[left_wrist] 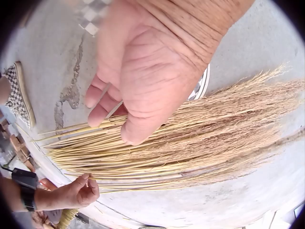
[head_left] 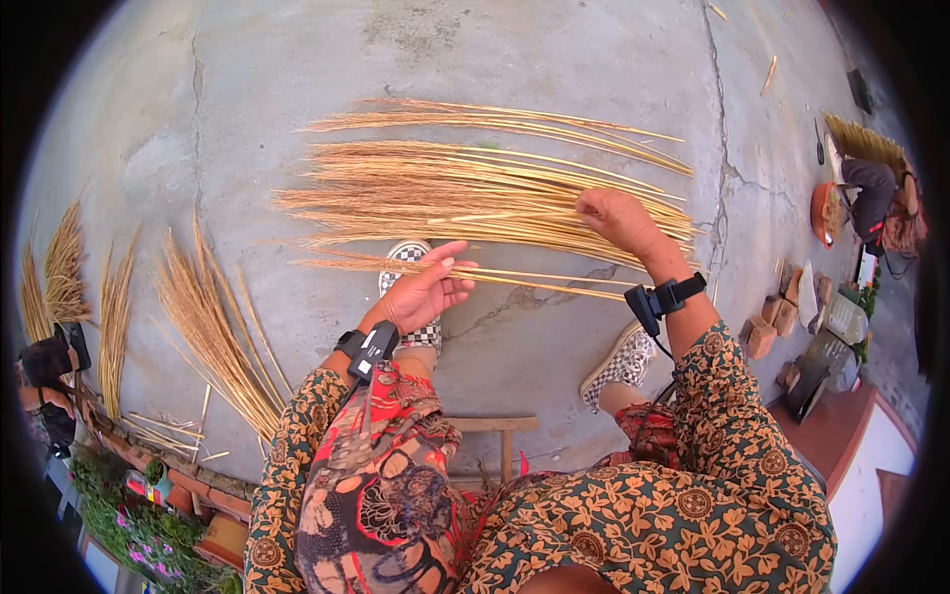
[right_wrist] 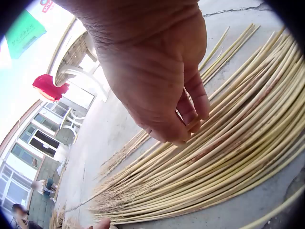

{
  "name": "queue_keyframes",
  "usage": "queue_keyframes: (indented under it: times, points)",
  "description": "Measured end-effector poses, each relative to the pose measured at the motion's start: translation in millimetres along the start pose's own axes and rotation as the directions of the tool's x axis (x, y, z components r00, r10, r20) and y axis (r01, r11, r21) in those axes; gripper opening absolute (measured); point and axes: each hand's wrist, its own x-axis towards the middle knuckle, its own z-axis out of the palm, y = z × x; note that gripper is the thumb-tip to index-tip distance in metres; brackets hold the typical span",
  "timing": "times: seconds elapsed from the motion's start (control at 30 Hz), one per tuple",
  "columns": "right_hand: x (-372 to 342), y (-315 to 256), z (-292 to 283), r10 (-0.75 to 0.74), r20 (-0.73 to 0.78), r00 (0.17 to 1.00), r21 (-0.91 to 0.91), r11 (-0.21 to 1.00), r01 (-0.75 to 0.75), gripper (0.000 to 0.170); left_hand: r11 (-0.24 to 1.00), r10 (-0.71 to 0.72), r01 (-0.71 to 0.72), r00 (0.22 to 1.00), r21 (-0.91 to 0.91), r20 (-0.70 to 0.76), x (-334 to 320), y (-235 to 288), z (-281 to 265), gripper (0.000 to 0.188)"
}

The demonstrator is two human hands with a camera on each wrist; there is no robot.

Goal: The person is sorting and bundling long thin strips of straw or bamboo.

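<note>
A wide layer of straw-coloured broomcorn stalks (head_left: 495,193) with feathery brown heads lies across the concrete ground. My left hand (head_left: 426,292) is at the near side, thumb and fingers round a few separate stalks (head_left: 554,285); their heads trail left over a checkered shoe. In the left wrist view the left hand (left_wrist: 147,76) covers part of this bunch. Over the bare stalk ends at the right, my right hand (head_left: 618,218) pinches a stalk between thumb and fingertips. The right wrist view shows those fingertips of the right hand (right_wrist: 178,129) meeting close above the layer.
Beyond lies a thinner row of stalks (head_left: 515,119). More broomcorn bundles (head_left: 223,337) spread at the left, near a person. Checkered shoes (head_left: 618,366) stand close to the work, a wooden stool (head_left: 495,424) between the legs. Bricks (head_left: 760,337) and another seated person (head_left: 876,193) are at right.
</note>
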Motion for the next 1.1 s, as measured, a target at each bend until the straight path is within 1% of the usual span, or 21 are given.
queue_keyframes:
  times: [0.07, 0.17, 0.2, 0.3, 0.4, 0.47, 0.5, 0.53, 0.57, 0.6, 0.67, 0.77, 0.87, 0.97, 1.07, 1.1]
  points:
    - [-19.7, 2.7, 10.0, 0.033, 0.121, 0.992, 0.043, 0.998, -0.038, 0.007, 1.000, 0.006, -0.006, 1.000, -0.003, 0.002, 1.4, 2.6, 1.9, 0.050]
    - [-38.1, 5.6, 23.0, 0.067, 0.263, 0.963, 0.094, 0.991, -0.094, 0.009, 1.000, 0.024, -0.024, 0.999, 0.010, 0.030, 0.4, 1.7, 0.7, 0.047]
    - [-40.2, 7.9, 27.3, 0.051, 0.272, 0.961, 0.118, 0.989, -0.086, 0.012, 1.000, 0.003, -0.002, 0.998, -0.002, 0.058, 3.5, 0.6, -3.2, 0.041]
    - [-37.8, 8.4, 32.7, 0.019, 0.332, 0.943, 0.098, 0.994, -0.054, 0.013, 1.000, -0.018, 0.019, 1.000, 0.023, -0.010, 3.5, -0.8, -4.3, 0.032]
    - [-24.6, -0.6, 21.2, 0.057, 0.485, 0.873, 0.222, 0.957, -0.186, 0.013, 1.000, 0.009, -0.009, 1.000, -0.006, 0.008, 4.1, -1.5, -4.7, 0.022]
    - [-2.5, -15.8, 8.5, 0.110, 0.284, 0.952, 0.250, 0.951, -0.184, 0.012, 1.000, 0.009, -0.009, 1.000, 0.004, 0.024, 5.5, -1.2, -8.3, 0.018]
    - [10.9, -20.1, 5.8, 0.139, 0.179, 0.974, 0.263, 0.947, -0.184, 0.012, 1.000, 0.007, -0.007, 0.999, 0.007, 0.033, 5.9, -1.1, -8.4, 0.016]
    - [25.6, -17.1, 9.7, 0.149, 0.030, 0.988, 0.206, 0.967, -0.151, 0.012, 1.000, 0.009, -0.009, 1.000, 0.010, 0.026, 5.6, -1.8, -8.2, 0.016]
    - [39.5, -11.7, 15.6, 0.147, -0.124, 0.981, 0.143, 0.981, -0.128, 0.012, 1.000, 0.010, -0.011, 1.000, 0.014, 0.021, 5.3, -1.6, -6.9, 0.015]
    - [50.4, -9.6, 19.8, 0.127, -0.222, 0.967, 0.062, 0.991, -0.116, 0.012, 1.000, 0.012, -0.013, 1.000, 0.018, 0.016, 5.2, -0.5, -4.7, 0.015]
    - [69.2, -4.2, 27.5, 0.060, -0.407, 0.911, -0.104, 0.988, -0.111, 0.011, 0.999, 0.004, -0.004, 1.000, 0.045, 0.001, 3.8, 1.7, -1.2, 0.016]
    - [84.7, 8.7, 32.0, 0.089, -0.269, 0.959, -0.268, 0.949, -0.163, 0.011, 0.998, -0.008, 0.008, 1.000, 0.059, -0.011, 1.7, 1.5, 1.5, 0.017]
    - [92.1, 13.0, 36.0, 0.072, -0.238, 0.968, -0.348, 0.925, -0.155, 0.011, 0.998, -0.002, 0.002, 1.000, 0.056, -0.003, 3.2, 1.2, 0.4, 0.018]
    - [94.4, 8.0, 35.5, 0.046, -0.242, 0.969, -0.391, 0.909, -0.141, 0.010, 0.999, 0.003, -0.004, 1.000, 0.046, 0.010, 3.4, -0.5, -2.2, 0.018]
    - [97.6, 1.1, 26.0, 0.116, -0.157, 0.981, -0.399, 0.901, -0.170, 0.016, 0.999, 0.002, -0.003, 1.000, 0.049, 0.007, 2.6, 0.0, -1.2, 0.018]
    - [99.7, -0.8, 21.6, 0.138, -0.149, 0.979, -0.389, 0.902, -0.187, 0.017, 0.999, 0.002, -0.002, 1.000, 0.051, 0.001, 1.7, 0.2, -0.5, 0.018]
